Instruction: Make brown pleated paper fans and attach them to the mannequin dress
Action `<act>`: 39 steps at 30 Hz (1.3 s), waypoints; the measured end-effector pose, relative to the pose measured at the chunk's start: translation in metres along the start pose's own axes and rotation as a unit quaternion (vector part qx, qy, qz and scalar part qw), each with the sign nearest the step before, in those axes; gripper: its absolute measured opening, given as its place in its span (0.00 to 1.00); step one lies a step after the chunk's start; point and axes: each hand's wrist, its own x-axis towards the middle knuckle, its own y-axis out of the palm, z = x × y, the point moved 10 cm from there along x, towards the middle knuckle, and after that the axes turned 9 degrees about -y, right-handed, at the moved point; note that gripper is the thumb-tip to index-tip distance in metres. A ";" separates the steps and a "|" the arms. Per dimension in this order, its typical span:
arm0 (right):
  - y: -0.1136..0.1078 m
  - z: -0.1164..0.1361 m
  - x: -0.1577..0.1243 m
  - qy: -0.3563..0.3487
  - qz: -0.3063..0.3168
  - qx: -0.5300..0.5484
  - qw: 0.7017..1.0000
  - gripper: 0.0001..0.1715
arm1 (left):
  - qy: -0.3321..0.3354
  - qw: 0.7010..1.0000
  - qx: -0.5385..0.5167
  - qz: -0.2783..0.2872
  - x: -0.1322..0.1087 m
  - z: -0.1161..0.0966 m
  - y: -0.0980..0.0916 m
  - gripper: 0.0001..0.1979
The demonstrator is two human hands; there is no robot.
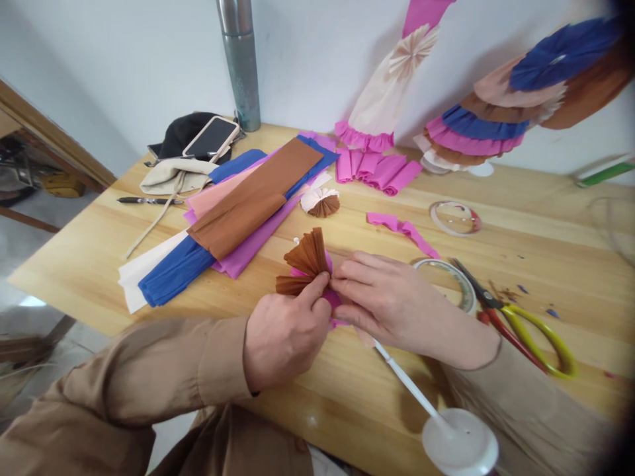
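Between my hands is a pleated brown crepe paper fan [308, 254], spread in two parts, with pink crepe paper behind and below it. My left hand [290, 327] is closed, its finger and thumb pinching the fan's gathered base. From the other side my right hand [384, 297] presses its bent fingertips against the same base. Below my right hand a white plastic stick [407, 380] with a round white base [459, 439] slants towards the table edge. How the stick meets the paper is hidden by my fingers.
Folded crepe paper strips [258, 198] lie at left. A small rosette [321, 201], pink strip [401, 231], tape rolls [455, 218] and scissors [510, 317] lie beyond and right. Paper-dressed figures [380, 99], a steel flask [241, 73] and a phone [211, 137] are at the back.
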 end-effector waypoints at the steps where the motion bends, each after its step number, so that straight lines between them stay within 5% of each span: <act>1: 0.000 0.000 0.000 -0.001 0.000 -0.005 1.000 0.21 | 0.004 1.000 -0.004 -0.005 0.000 0.000 -0.001 0.07; 7: 0.003 -0.002 -0.001 0.007 0.009 -0.012 1.000 0.19 | 0.029 0.997 -0.033 -0.066 -0.005 -0.001 -0.012 0.08; 14: -0.001 0.003 0.001 -0.008 0.006 -0.037 0.999 0.18 | 0.031 0.998 -0.007 0.052 0.002 0.002 0.004 0.07; 23: 0.006 0.014 -0.003 -0.008 0.057 -0.118 0.991 0.13 | 0.056 0.994 0.062 0.073 -0.001 -0.004 0.006 0.10; 26: -0.009 0.023 -0.004 -0.057 0.027 -0.152 0.986 0.10 | 0.065 0.993 0.065 0.071 -0.003 -0.005 0.008 0.10; 30: -0.047 0.009 -0.010 -0.012 -0.062 -0.163 0.985 0.11 | 0.076 0.994 0.057 0.061 -0.003 -0.007 0.007 0.08; 33: -0.051 -0.005 -0.014 0.025 -0.073 -0.111 0.991 0.10 | 0.062 0.996 0.022 0.067 0.000 -0.002 0.004 0.09; 39: -0.021 -0.011 -0.009 0.032 -0.051 0.052 0.997 0.13 | 0.033 0.996 -0.043 0.072 0.004 0.007 -0.002 0.12</act>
